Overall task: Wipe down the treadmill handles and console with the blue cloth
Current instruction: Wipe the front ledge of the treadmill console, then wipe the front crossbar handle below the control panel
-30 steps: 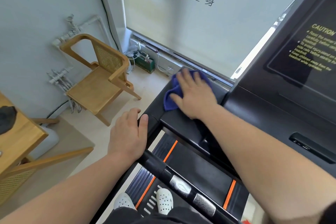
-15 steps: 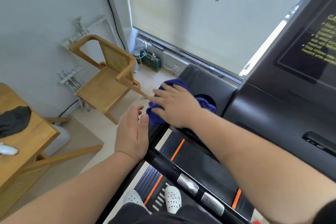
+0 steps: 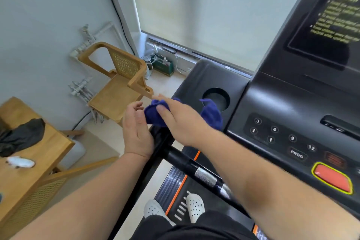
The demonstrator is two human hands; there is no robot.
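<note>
The blue cloth (image 3: 211, 115) is bunched under my right hand (image 3: 182, 121), which grips it at the near left corner of the black treadmill console (image 3: 206, 78), beside the round cup holder (image 3: 216, 99). My left hand (image 3: 137, 130) hovers palm-in just left of the cloth, fingers loosely curled, holding nothing. The black handlebar (image 3: 185, 163) with silver sensor plates runs below both hands. The console keypad (image 3: 282, 136) and red stop button (image 3: 332, 178) lie to the right.
A wooden chair (image 3: 116, 84) stands on the floor to the left. A wooden table (image 3: 29, 161) with a dark cloth is at the near left. My feet in white clogs (image 3: 194, 206) stand on the treadmill belt. A frosted window is ahead.
My right hand has dragged the cloth from the far tray corner back to the near left edge, uncovering the cup holder. My left hand has lifted off the handlebar toward the cloth.
</note>
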